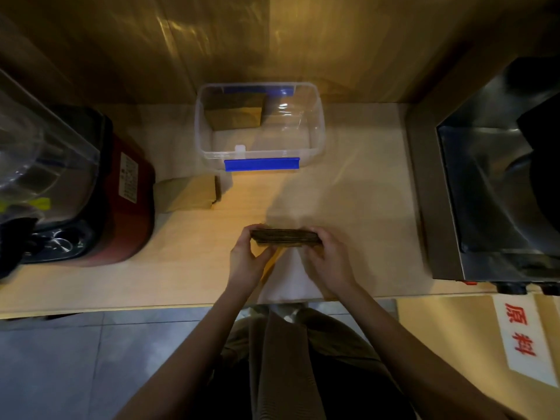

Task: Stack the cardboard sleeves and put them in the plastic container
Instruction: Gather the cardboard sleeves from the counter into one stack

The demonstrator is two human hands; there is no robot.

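I hold a stack of brown cardboard sleeves edge-up above the counter, near its front. My left hand grips the stack's left end and my right hand grips its right end. A clear plastic container with blue latches stands open at the back of the counter. Inside its left rear corner sits another stack of cardboard sleeves. A further pile of sleeves lies flat on the counter, left of the container's front.
A red appliance with a clear jug stands at the left. A steel machine fills the right side. The wall runs behind the container. A white label with red characters hangs at lower right.
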